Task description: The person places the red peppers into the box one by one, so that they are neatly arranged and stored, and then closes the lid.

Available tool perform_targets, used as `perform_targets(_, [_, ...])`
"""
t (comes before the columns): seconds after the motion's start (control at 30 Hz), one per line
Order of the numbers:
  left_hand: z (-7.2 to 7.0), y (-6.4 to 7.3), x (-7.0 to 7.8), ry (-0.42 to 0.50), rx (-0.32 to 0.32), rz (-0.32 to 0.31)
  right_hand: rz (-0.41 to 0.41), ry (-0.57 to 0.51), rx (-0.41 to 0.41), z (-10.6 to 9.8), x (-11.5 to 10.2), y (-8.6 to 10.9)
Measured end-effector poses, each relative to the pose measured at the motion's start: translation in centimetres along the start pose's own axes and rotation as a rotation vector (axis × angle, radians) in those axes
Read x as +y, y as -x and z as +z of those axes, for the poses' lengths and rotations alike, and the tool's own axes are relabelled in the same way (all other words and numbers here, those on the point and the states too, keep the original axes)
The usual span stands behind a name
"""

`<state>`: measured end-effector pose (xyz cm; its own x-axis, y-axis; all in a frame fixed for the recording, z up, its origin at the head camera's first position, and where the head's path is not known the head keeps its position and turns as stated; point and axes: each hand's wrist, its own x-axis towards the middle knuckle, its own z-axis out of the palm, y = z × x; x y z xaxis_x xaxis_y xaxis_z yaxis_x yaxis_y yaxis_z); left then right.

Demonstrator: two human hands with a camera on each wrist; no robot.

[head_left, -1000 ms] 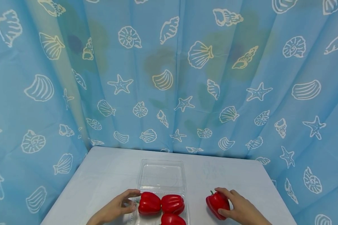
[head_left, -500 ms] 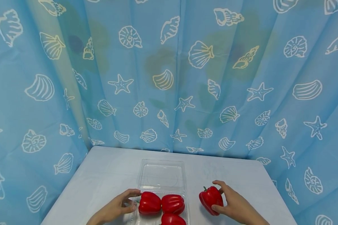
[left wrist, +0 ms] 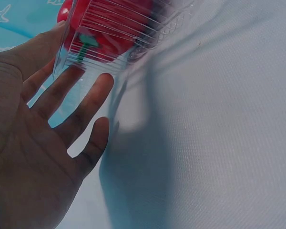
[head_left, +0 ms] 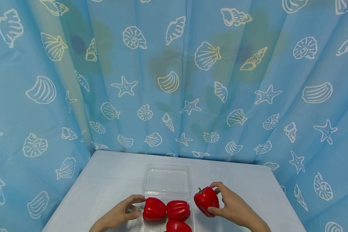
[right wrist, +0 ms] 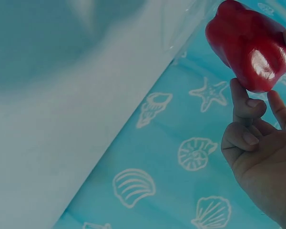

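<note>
My right hand [head_left: 230, 204] holds a red bell pepper [head_left: 206, 201] with a green stem, raised just right of the clear plastic clamshell box [head_left: 192, 212]. In the right wrist view, the fingers touch the lower end of the pepper [right wrist: 250, 47]. Inside the box lie three red bell peppers: one at the left [head_left: 154, 209], one at the right [head_left: 178, 210] and one in front [head_left: 178, 226], cut off by the frame. My left hand [head_left: 120, 212] is spread at the box's left side. From the left wrist view, its fairly straight fingers [left wrist: 93, 98] lie against or close to the ribbed wall.
The box's lid [head_left: 166, 180] lies folded back behind it on the white table [head_left: 116, 174]. A blue curtain [head_left: 174, 96] with white shell and starfish prints hangs behind and at both sides of the table.
My right hand has lifted the red bell pepper and carried it left, closer to the box. The left hand and the peppers in the box have not moved.
</note>
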<state>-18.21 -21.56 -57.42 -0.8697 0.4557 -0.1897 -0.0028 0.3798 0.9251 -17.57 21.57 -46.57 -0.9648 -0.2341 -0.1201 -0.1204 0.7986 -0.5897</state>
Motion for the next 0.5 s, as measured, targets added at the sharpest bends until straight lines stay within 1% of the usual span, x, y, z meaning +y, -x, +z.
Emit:
perform_targets(0.23, [0.0, 0.1, 0.1, 0.001, -0.007, 0.006, -0.108, -0.03, -0.046, 0.7, -1.8, -0.6])
perform_targets(0.37, [0.0, 0.2, 0.1, -0.007, -0.005, 0.004, -0.171, -0.027, -0.065, 1.4, -3.1, -0.9])
perform_targets(0.5, [0.1, 0.2, 0.0, -0.009, 0.0, 0.001, -0.206, -0.014, -0.095, 2.1, -4.5, -1.2])
